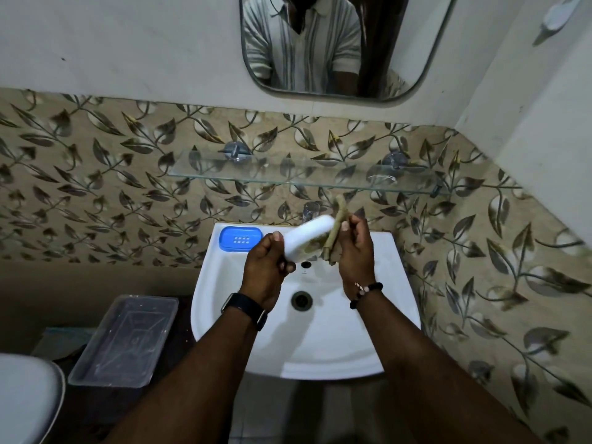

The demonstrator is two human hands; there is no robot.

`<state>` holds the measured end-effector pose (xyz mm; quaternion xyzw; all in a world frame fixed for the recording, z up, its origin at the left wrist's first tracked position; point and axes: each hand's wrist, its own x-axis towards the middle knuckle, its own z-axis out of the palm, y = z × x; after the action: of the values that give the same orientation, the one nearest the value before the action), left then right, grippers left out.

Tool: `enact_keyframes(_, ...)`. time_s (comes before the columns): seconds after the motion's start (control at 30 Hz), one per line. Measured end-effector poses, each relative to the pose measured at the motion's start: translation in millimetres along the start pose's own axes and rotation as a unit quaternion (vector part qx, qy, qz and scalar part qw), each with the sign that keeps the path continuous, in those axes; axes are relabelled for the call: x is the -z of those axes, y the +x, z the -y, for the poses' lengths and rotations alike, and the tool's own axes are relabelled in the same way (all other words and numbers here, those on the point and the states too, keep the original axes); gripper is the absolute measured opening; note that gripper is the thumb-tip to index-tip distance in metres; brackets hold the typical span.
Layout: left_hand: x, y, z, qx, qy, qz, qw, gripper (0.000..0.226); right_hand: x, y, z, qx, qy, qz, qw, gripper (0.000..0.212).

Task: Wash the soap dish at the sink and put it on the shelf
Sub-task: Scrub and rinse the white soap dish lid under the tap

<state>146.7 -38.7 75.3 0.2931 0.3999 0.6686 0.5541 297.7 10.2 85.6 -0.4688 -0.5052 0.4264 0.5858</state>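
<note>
Soap dish (309, 239), white, oblong, held tilted above back of sink (368, 331), just in front of tap (310, 210). Left hand (266, 267) closed around its lower end, thumb on top edge. Right hand (355, 251) pinches a tan-green scrub pad (333, 232), pad pressed against dish's right side; greenish smear shows on dish where they meet. Slight motion blur on dish and pad.

Sink white ceramic, wall-hung, drain (301, 300) in the middle, small overflow hole above it. Blue soap tray (240, 239) sits on back-left rim of sink, slotted in the centre, well clear of the hands. Glass shelf (256, 173) fixed to wall above tap on two chrome brackets; it looks bare apart from a faint pale mark near the right bracket, cannot tell what that is.

Room: small bathroom. Lower wall tiled in beige with dark leaf-and-vine pattern, upper wall plain white. Rounded mirror (339, 43) above shelf reflects a person's torso in striped collared shirt. White wall hook or holder (557, 14) top right. Clear plastic bin (125, 338) on floor left of sink, white toilet edge (25, 398) at bottom-left corner.

Black watch (245, 310) on left wrist, dark bead bracelet (366, 293) on right wrist.

No readable brand, label or writing; tiny mark below overflow hole too small to read.
</note>
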Motion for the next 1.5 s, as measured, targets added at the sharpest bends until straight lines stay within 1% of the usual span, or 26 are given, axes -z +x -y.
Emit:
enact_keyframes(0.07, -7.9, 0.3, -0.5, 0.008, -0.078, 0.0, 0.997, 0.027, -7.8, -4.3, 2.0, -0.077, 0.144, -0.005, 0.986, 0.014)
enact_keyframes(0.13, -19.9, 0.1, -0.9, 0.005, -0.112, 0.014, 0.994, 0.029, -18.0, -12.9, 3.3, -0.13, 0.27, 0.02, 0.954, 0.017)
enact_keyframes(0.2, -30.7, -1.0, -0.5, 0.003, -0.124, 0.029, 0.992, 0.036, -23.4, -16.1, 5.8, -0.164, 0.334, 0.034, 0.928, 0.022)
enact_keyframes(0.27, -36.0, -1.3, 0.4, 0.008, -0.141, 0.038, 0.989, 0.038, -21.7, -13.0, 9.7, -0.174, 0.351, 0.046, 0.919, 0.025)
enact_keyframes(0.33, -33.0, 0.2, 2.0, 0.017, -0.137, 0.045, 0.989, 0.035, -15.8, -8.4, 12.2, -0.168, 0.344, 0.064, 0.922, 0.026)
enact_keyframes(0.47, -16.4, 7.2, 1.4, 0.018, -0.004, 0.038, 0.999, 0.036, -2.2, 4.2, 15.4, -0.129, 0.271, 0.077, 0.951, 0.028)
enact_keyframes(0.53, -13.2, 10.9, -5.8, 0.008, 0.028, 0.042, 0.999, 0.03, 1.0, 9.8, 17.1, -0.125, 0.235, 0.078, 0.961, 0.029)
enact_keyframes(0.57, -13.9, 12.2, -9.9, 0.006, 0.025, 0.056, 0.998, 0.027, 2.2, 10.4, 18.5, -0.123, 0.232, 0.075, 0.962, 0.03)
enact_keyframes(0.67, -19.1, 18.2, -19.4, 0.023, -0.003, 0.095, 0.995, 0.028, 4.8, 8.5, 23.0, -0.114, 0.228, 0.064, 0.965, 0.026)
enact_keyframes(0.77, -17.7, 24.7, -26.9, 0.043, -0.005, 0.09, 0.995, 0.02, 5.0, 5.5, 22.0, -0.105, 0.204, 0.08, 0.97, 0.023)
enact_keyframes(0.87, -21.1, 27.4, -26.6, 0.043, -0.069, 0.095, 0.992, 0.019, 2.5, 5.5, 19.1, -0.09, 0.201, 0.041, 0.975, 0.022)
enact_keyframes(0.9, -25.3, 27.0, -24.1, 0.032, -0.102, 0.088, 0.99, 0.021, -0.9, 4.1, 17.1, -0.098, 0.209, 0.021, 0.973, 0.024)
enact_keyframes(0.97, -34.3, 23.8, -15.1, 0.004, -0.144, 0.064, 0.988, 0.026, -12.5, -3.5, 14.0, -0.147, 0.252, -0.026, 0.956, 0.034)
enact_keyframes(1.0, -37.6, 21.4, -9.1, -0.012, -0.146, 0.053, 0.988, 0.027, -18.6, -8.3, 12.9, -0.183, 0.266, -0.053, 0.945, 0.039)
enact_keyframes(1.07, -39.5, 16.2, 3.1, -0.035, -0.113, 0.033, 0.992, 0.025, -27.5, -16.2, 9.2, -0.258, 0.275, -0.09, 0.922, 0.048)
enact_keyframes(1.13, -37.8, 10.7, 12.2, -0.042, -0.075, 0.021, 0.996, 0.026, -31.2, -21.1, 7.0, -0.308, 0.314, -0.085, 0.894, 0.052)
enact_keyframes(1.17, -37.3, 9.5, 14.8, -0.048, -0.063, 0.02, 0.997, 0.029, -31.0, -21.3, 6.4, -0.317, 0.328, -0.075, 0.887, 0.053)
enact_keyframes(1.2, -36.1, 9.6, 15.6, -0.057, -0.051, 0.018, 0.997, 0.034, -29.8, -20.9, 6.1, -0.316, 0.331, -0.06, 0.887, 0.054)
enact_keyframes(1.27, -32.7, 12.5, 12.9, -0.065, -0.024, 0.037, 0.997, 0.038, -23.6, -17.3, 8.2, -0.303, 0.329, -0.038, 0.894, 0.055)
enact_keyframes(1.33, -25.9, 18.1, 5.9, -0.05, -0.004, 0.069, 0.996, 0.033, -13.9, -9.4, 7.9, -0.263, 0.32, -0.044, 0.909, 0.049)
enact_keyframes(1.4, -16.9, 24.3, -2.1, -0.011, -0.017, 0.077, 0.997, 0.028, -2.4, 0.4, 8.6, -0.207, 0.26, -0.069, 0.94, 0.037)
enact_keyframes(1.43, -12.9, 27.3, -5.4, 0.011, -0.024, 0.072, 0.997, 0.031, 2.4, 5.4, 10.2, -0.182, 0.221, -0.07, 0.956, 0.034)
enact_keyframes(1.5, -9.3, 31.5, -9.2, 0.044, -0.029, 0.061, 0.997, 0.037, 7.9, 14.9, 13.5, -0.128, 0.142, -0.053, 0.98, 0.037)
